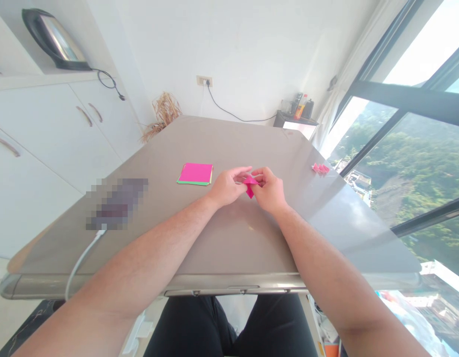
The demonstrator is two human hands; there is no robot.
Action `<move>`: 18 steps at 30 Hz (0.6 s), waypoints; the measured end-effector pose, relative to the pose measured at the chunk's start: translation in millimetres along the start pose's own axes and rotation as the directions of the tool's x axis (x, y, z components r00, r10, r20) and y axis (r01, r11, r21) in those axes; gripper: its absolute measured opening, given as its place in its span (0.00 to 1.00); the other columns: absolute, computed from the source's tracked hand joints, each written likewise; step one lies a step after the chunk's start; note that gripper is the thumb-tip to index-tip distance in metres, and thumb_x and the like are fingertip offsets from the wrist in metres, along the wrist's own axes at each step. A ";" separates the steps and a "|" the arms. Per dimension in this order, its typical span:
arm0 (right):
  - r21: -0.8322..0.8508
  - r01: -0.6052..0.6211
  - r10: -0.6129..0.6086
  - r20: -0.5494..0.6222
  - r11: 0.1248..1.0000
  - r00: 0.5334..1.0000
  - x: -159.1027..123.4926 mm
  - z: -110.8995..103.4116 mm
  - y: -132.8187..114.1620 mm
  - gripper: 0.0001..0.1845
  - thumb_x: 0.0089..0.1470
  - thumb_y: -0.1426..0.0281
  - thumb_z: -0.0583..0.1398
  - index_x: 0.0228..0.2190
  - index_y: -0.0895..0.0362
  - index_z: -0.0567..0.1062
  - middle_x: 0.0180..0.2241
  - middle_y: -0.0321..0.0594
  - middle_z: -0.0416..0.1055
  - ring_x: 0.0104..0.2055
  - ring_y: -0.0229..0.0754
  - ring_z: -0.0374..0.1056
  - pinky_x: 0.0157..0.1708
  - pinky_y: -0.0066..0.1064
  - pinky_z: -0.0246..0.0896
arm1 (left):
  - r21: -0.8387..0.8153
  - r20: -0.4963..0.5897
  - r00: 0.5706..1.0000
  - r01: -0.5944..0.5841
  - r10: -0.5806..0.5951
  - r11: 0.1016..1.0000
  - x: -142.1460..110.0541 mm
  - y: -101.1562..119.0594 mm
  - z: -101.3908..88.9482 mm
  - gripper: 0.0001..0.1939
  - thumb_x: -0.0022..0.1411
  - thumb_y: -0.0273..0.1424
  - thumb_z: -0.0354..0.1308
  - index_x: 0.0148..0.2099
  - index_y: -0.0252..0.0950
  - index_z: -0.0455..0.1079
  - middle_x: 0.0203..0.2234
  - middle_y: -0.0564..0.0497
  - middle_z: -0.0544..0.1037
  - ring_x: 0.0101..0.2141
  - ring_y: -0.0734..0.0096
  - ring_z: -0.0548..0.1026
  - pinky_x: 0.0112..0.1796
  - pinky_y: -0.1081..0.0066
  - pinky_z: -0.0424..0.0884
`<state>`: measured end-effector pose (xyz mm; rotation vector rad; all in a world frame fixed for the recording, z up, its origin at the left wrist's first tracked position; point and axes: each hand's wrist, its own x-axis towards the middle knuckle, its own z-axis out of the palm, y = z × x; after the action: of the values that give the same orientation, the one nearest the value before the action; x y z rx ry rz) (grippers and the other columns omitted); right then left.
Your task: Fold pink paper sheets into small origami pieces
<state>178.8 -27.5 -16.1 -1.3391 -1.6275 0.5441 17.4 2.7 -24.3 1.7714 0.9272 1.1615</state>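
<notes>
A small folded piece of bright pink paper (250,187) is held between both hands, above the middle of the table. My left hand (228,187) pinches its left side with the thumb and fingers. On the other side, my right hand (269,189) grips the same paper, its fingers curled around the edge. Part of the paper is hidden by the fingertips. Left of the hands lies a stack of square coloured paper (195,173), pink on top with green and yellow edges showing. Several folded pink paper pieces (320,168) sit near the table's right edge.
The grey table (229,248) spans the space before me. A blurred-out dark object with a white cable (82,253) lies at the left. Large windows (400,148) stand at the right, white cabinets (46,129) at the left. Bottles (300,106) stand beyond the far edge.
</notes>
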 end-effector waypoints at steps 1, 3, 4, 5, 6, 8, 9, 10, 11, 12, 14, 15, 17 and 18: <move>0.021 0.001 -0.001 0.001 1.000 1.000 -0.6 -0.6 -1.1 0.08 0.50 0.68 0.61 0.36 0.51 0.72 0.30 0.33 0.79 0.27 0.38 0.72 0.29 0.30 0.65 | -0.007 -0.018 1.000 0.003 -0.003 1.000 0.5 -0.6 -0.3 0.29 0.54 0.25 0.62 0.59 0.38 0.72 0.45 0.46 0.82 0.47 0.59 0.79 0.49 0.60 0.75; 0.051 0.007 -0.008 0.010 0.999 1.000 -1.4 -1.8 -2.7 0.07 0.51 0.67 0.61 0.36 0.50 0.72 0.30 0.33 0.79 0.26 0.38 0.72 0.29 0.30 0.65 | -0.041 -0.048 0.999 0.017 -0.019 0.999 1.3 -0.9 -0.6 0.27 0.55 0.28 0.63 0.58 0.37 0.72 0.44 0.45 0.82 0.47 0.59 0.79 0.49 0.59 0.75; 0.064 0.009 -0.010 0.019 0.998 1.000 -1.6 -2.4 -3.2 0.07 0.52 0.67 0.60 0.36 0.50 0.72 0.30 0.33 0.79 0.27 0.38 0.72 0.30 0.30 0.65 | -0.071 -0.053 0.998 0.032 -0.036 0.997 1.4 -0.4 -0.6 0.25 0.57 0.30 0.64 0.58 0.37 0.72 0.45 0.44 0.82 0.46 0.58 0.80 0.48 0.59 0.76; 0.083 0.007 -0.009 0.026 0.997 1.000 -1.7 -2.9 -3.3 0.06 0.53 0.67 0.60 0.36 0.50 0.72 0.29 0.33 0.79 0.27 0.38 0.72 0.30 0.30 0.66 | -0.107 -0.048 0.997 0.051 -0.056 0.993 1.3 0.6 -0.5 0.25 0.58 0.31 0.64 0.58 0.37 0.72 0.45 0.43 0.81 0.44 0.58 0.80 0.46 0.59 0.77; 0.109 0.000 -0.003 0.033 0.994 0.999 -1.5 -3.3 -3.1 0.06 0.53 0.66 0.60 0.36 0.50 0.73 0.28 0.32 0.79 0.28 0.38 0.73 0.31 0.31 0.67 | -0.144 -0.033 0.996 0.071 -0.077 0.987 1.0 2.2 -0.5 0.24 0.59 0.33 0.63 0.58 0.37 0.72 0.45 0.43 0.81 0.41 0.59 0.81 0.43 0.59 0.78; 0.179 -0.029 0.020 0.051 0.983 0.999 -0.6 -4.3 -2.4 0.08 0.54 0.65 0.60 0.37 0.50 0.73 0.27 0.32 0.78 0.27 0.38 0.73 0.32 0.31 0.68 | -0.210 0.005 0.994 0.106 -0.107 0.972 0.0 6.4 -1.0 0.24 0.60 0.35 0.63 0.58 0.37 0.72 0.43 0.43 0.82 0.36 0.61 0.82 0.38 0.59 0.79; 0.217 -0.044 0.031 0.061 0.975 0.998 -0.1 -4.8 -2.0 0.08 0.54 0.64 0.61 0.38 0.50 0.74 0.26 0.32 0.78 0.27 0.38 0.73 0.32 0.32 0.69 | -0.240 0.023 0.993 0.115 -0.113 0.964 -0.7 8.8 -1.6 0.24 0.59 0.35 0.64 0.58 0.37 0.72 0.41 0.43 0.82 0.34 0.61 0.82 0.37 0.59 0.80; 0.253 -0.056 0.038 0.074 0.966 0.997 0.5 -5.3 -1.7 0.09 0.54 0.63 0.61 0.38 0.51 0.74 0.26 0.32 0.77 0.26 0.38 0.72 0.32 0.33 0.70 | -0.272 0.036 0.993 0.120 -0.114 0.955 -1.2 11.1 -2.5 0.25 0.59 0.35 0.64 0.58 0.38 0.72 0.40 0.44 0.82 0.33 0.62 0.81 0.37 0.59 0.80; 0.284 -0.063 0.040 0.089 0.957 0.995 1.0 -5.8 -1.6 0.10 0.53 0.63 0.62 0.39 0.51 0.75 0.26 0.32 0.77 0.26 0.38 0.72 0.32 0.33 0.70 | -0.311 0.047 0.992 0.122 -0.113 0.943 -1.7 13.1 -3.5 0.25 0.58 0.35 0.65 0.58 0.38 0.72 0.39 0.44 0.82 0.33 0.62 0.81 0.37 0.58 0.80; 0.312 -0.068 0.038 0.101 0.948 0.994 1.4 -6.3 -1.6 0.11 0.53 0.62 0.62 0.39 0.51 0.75 0.26 0.33 0.77 0.27 0.39 0.72 0.32 0.34 0.71 | -0.352 0.058 0.992 0.125 -0.112 0.928 -2.0 14.8 -4.6 0.25 0.57 0.34 0.66 0.57 0.37 0.73 0.39 0.44 0.82 0.34 0.62 0.82 0.38 0.58 0.80; 0.364 -0.068 0.027 0.117 0.929 0.993 2.2 -7.3 -2.0 0.13 0.53 0.62 0.63 0.40 0.51 0.76 0.26 0.33 0.77 0.28 0.39 0.72 0.33 0.34 0.72 | -0.428 0.076 0.991 0.135 -0.113 0.894 -1.9 16.7 -6.8 0.23 0.55 0.33 0.67 0.54 0.37 0.75 0.42 0.43 0.82 0.36 0.61 0.81 0.40 0.57 0.80; 0.390 -0.070 0.024 0.121 0.918 0.992 2.5 -7.9 -2.3 0.13 0.52 0.62 0.63 0.40 0.51 0.77 0.26 0.33 0.77 0.28 0.39 0.72 0.33 0.35 0.72 | -0.457 0.079 0.990 0.139 -0.116 0.879 -1.6 17.1 -7.8 0.22 0.54 0.32 0.68 0.52 0.36 0.76 0.43 0.43 0.82 0.38 0.61 0.81 0.40 0.57 0.79; 0.432 -0.080 0.028 0.126 0.898 0.992 3.3 -9.1 -2.6 0.14 0.51 0.63 0.63 0.40 0.52 0.77 0.27 0.33 0.77 0.26 0.38 0.71 0.33 0.35 0.72 | -0.492 0.077 0.989 0.145 -0.123 0.858 -0.9 17.0 -8.9 0.20 0.53 0.30 0.68 0.50 0.37 0.78 0.46 0.43 0.81 0.40 0.60 0.81 0.41 0.57 0.79; 0.448 -0.087 0.032 0.130 0.890 0.991 3.7 -9.6 -2.4 0.14 0.51 0.63 0.63 0.40 0.52 0.77 0.27 0.33 0.78 0.26 0.38 0.71 0.33 0.36 0.72 | -0.503 0.075 0.989 0.147 -0.126 0.852 -0.6 16.8 -8.9 0.20 0.52 0.29 0.68 0.49 0.37 0.79 0.47 0.44 0.81 0.42 0.59 0.80 0.41 0.57 0.79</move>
<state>185.8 -26.8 -8.2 -1.0208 -1.4366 0.9918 11.2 -2.6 -7.1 1.2727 0.6320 1.1450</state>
